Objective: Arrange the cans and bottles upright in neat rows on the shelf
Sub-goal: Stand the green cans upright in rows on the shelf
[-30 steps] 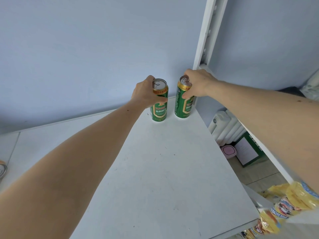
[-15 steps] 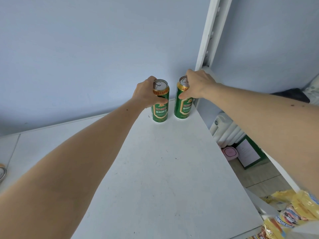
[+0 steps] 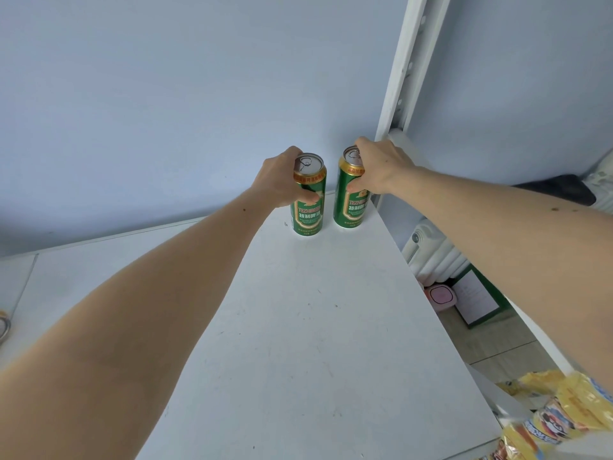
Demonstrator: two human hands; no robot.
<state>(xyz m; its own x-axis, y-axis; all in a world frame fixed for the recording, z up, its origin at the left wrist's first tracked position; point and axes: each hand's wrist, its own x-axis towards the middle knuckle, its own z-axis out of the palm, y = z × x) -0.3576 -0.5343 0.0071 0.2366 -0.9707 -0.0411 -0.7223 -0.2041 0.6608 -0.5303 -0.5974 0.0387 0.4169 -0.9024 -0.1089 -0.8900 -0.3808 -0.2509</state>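
Two green beer cans with gold rims stand upright side by side at the back of the white shelf (image 3: 315, 343), close to the blue wall. My left hand (image 3: 280, 180) grips the left can (image 3: 308, 210) around its upper part, thumb across the front. My right hand (image 3: 381, 167) holds the right can (image 3: 348, 210) from its right side near the top, thumb on the label. A narrow gap separates the two cans. Both stand on the shelf surface.
A white perforated shelf upright (image 3: 404, 71) rises just right of the right can. Yellow snack packets (image 3: 564, 413) lie at the lower right on a lower level. A white radiator (image 3: 431, 257) and a pink object (image 3: 441, 297) sit on the floor beyond the shelf edge.
Both hands stay on their cans. The right can has shifted slightly back toward the wall and upright post; the left can has barely moved.
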